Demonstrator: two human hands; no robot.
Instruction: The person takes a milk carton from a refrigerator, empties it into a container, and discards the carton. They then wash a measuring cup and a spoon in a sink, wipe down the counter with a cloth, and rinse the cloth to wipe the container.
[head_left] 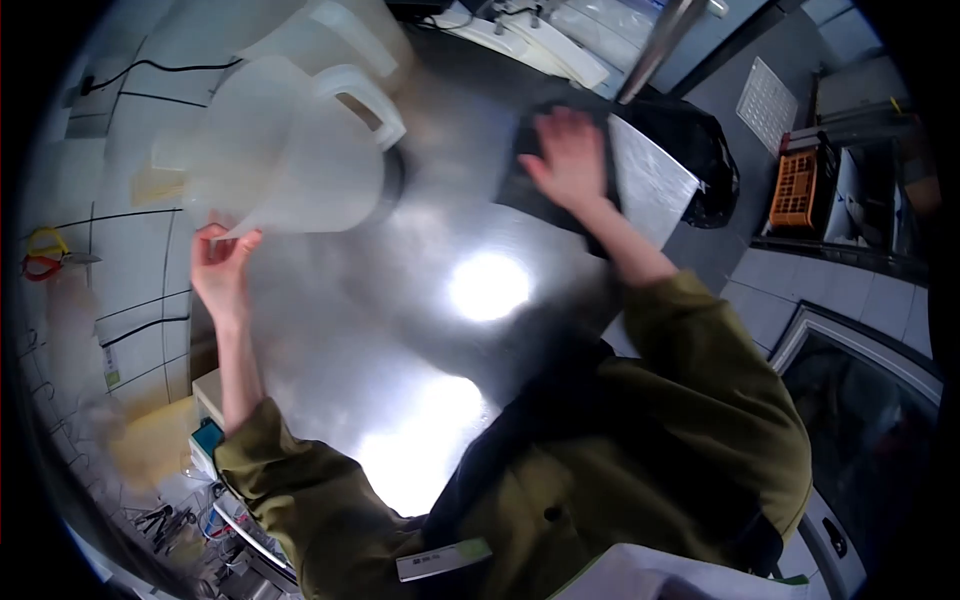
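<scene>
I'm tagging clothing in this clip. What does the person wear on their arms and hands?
Both arms wear loose olive-green sleeves, pushed up so the forearms are bare. The left hand and right hand are bare: no gloves, and no rings or watch visible in the blur.

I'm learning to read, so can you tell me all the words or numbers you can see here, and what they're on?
No text here can be read.
Tag on the olive jacket: has print, too blurred to read.
Small label on the tiled wall: too small to read.
Translucent jug by the left hand: no markings visible.
Dark cloth under the right hand: no writing.
</scene>
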